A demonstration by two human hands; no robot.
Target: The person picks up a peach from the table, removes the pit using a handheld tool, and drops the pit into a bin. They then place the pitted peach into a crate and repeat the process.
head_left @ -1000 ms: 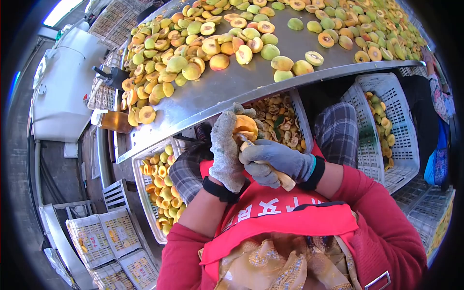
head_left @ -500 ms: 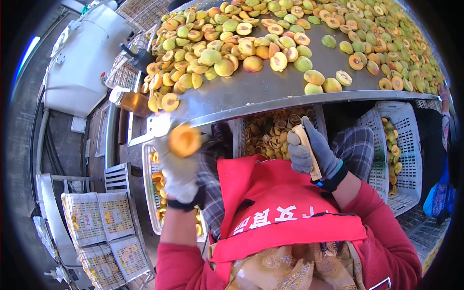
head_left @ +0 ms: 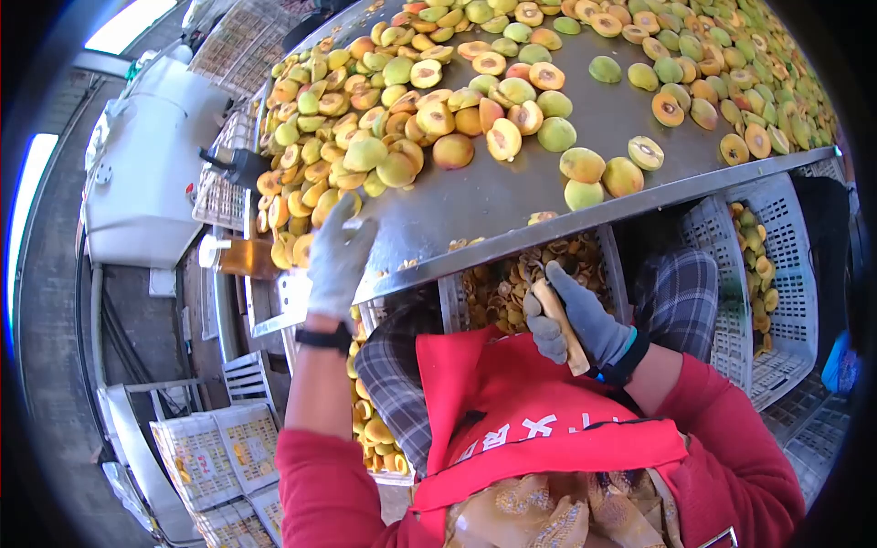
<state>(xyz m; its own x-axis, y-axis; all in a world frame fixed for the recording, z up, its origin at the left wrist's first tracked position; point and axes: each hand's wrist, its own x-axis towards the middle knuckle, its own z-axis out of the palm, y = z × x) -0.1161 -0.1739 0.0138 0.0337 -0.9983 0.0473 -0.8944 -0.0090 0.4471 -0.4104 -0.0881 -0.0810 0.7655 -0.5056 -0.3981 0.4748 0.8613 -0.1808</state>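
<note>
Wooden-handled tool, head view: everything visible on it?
The wooden-handled tool has a slim, pale tan handle that looks like bare wood. It is gripped at a slant in the gloved right hand, blunt butt end nearest the red apron. Its other end points toward the crate beyond; the tip there is too unclear to make out.

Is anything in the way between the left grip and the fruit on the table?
Nothing visible: the left grip is at the edge of the fruit. Whether it touches any is unclear.
</note>
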